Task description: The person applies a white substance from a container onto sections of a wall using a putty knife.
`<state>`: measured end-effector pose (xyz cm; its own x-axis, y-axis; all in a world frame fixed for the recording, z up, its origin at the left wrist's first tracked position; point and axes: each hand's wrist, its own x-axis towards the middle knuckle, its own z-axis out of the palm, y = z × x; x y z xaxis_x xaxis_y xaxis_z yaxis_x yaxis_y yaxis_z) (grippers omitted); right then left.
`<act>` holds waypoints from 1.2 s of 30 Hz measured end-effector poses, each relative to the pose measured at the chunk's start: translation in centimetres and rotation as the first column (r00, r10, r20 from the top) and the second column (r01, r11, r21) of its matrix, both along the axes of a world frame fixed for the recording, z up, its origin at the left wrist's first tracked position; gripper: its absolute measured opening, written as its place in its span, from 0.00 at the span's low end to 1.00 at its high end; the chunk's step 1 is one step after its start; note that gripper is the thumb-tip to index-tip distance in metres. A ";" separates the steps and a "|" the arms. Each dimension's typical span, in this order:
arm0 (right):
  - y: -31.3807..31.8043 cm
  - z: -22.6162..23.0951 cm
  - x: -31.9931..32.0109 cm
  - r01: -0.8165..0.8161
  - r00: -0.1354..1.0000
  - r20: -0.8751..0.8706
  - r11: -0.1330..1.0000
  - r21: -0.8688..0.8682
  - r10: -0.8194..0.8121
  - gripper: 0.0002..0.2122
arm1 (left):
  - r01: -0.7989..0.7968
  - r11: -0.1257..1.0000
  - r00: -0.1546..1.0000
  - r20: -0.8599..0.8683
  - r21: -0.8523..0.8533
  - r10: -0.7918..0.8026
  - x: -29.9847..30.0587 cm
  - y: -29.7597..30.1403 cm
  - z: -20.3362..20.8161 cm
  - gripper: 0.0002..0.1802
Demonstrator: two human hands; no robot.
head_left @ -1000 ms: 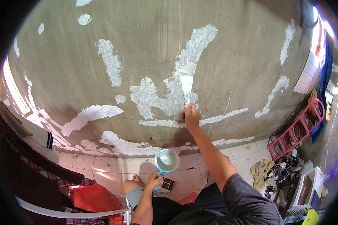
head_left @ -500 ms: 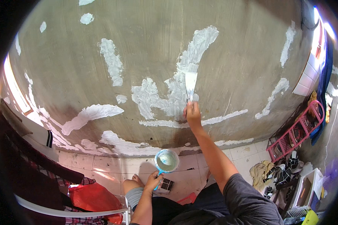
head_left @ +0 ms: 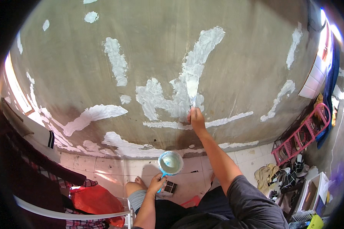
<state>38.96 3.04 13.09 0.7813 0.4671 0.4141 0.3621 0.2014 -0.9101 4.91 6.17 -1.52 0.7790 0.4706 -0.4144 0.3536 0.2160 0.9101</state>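
My right hand is closed round the handle of a putty knife. Its pale blade lies against a patch of white filler on the grey-brown wall. Lower down, my left hand grips the blue handle of a small round pan, held above the floor in front of the wall. Whitish paste coats the inside of the pan. More white patches are spread over the wall, among them a long thin strip below my right hand.
Dark and checked clothes hang at the left beside a red plastic bag and a white rail. A pink rack leans at the right, near heaped clothes and a white cabinet. Pale tiles cover the floor.
The putty knife has slid slightly down the filler patch with my right hand, its blade now turned a little. My left hand and the pan have hardly moved.
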 end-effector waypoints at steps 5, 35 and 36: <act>-1.2 -3.3 -1.3 0.007 1.000 0.025 0.999 -0.048 -0.006 0.16 | -0.010 1.000 1.000 -0.009 -0.011 0.010 -0.3 0.0 -0.4 0.13; -0.9 0.0 -1.6 0.180 0.976 0.154 0.965 -0.189 -0.152 0.18 | -0.021 0.998 0.999 -0.032 -0.067 0.019 0.3 0.1 -0.7 0.13; -1.4 -0.7 -2.4 0.163 0.983 0.120 0.968 -0.189 -0.142 0.18 | -0.017 0.997 0.999 -0.042 -0.070 0.014 0.1 0.0 -0.7 0.13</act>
